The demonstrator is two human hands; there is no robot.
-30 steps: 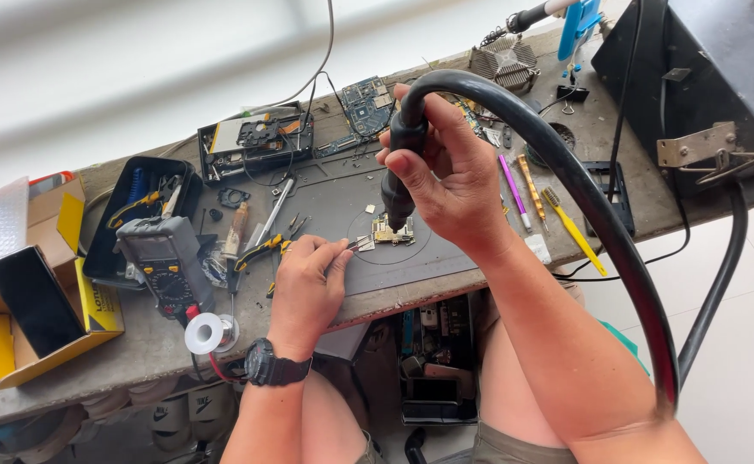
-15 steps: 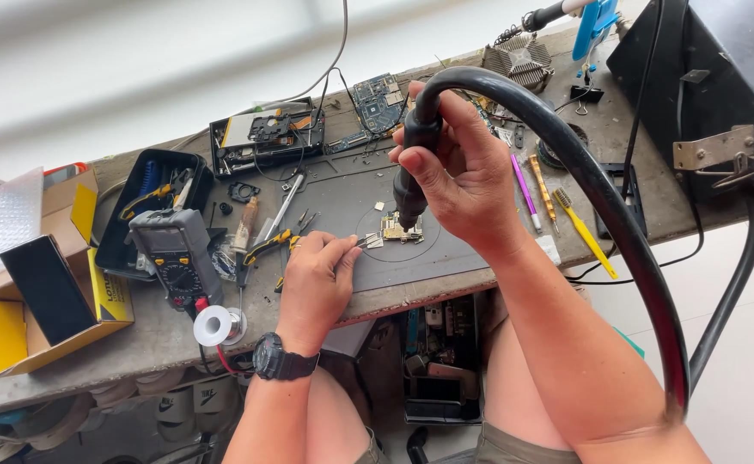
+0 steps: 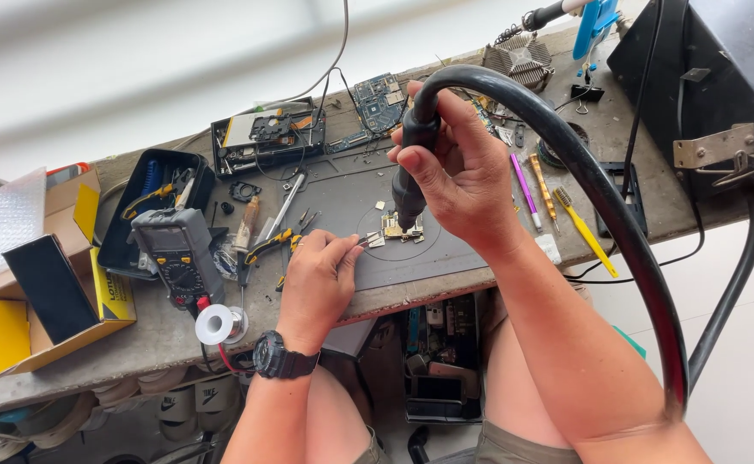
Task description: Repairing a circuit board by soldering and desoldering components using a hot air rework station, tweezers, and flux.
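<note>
Circuit board (image 3: 401,228), small, light, fragile; mid-mat (image 3: 445,249), near bench front edge. Right hand (image 3: 458,176) clenched round hot-air handle (image 3: 411,167) above it; left hand (image 3: 317,283) pinching tweezers (image 3: 366,242). Grip board edges only.

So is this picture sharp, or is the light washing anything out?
Head view: bright daylight, the pale floor beyond the bench overexposed and soft; right hand, left hand and small circuit board stay sharp; wide lens bows the bench edge.

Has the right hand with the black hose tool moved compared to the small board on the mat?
No. The right hand keeps the tool tip over the small board, as before.
</note>
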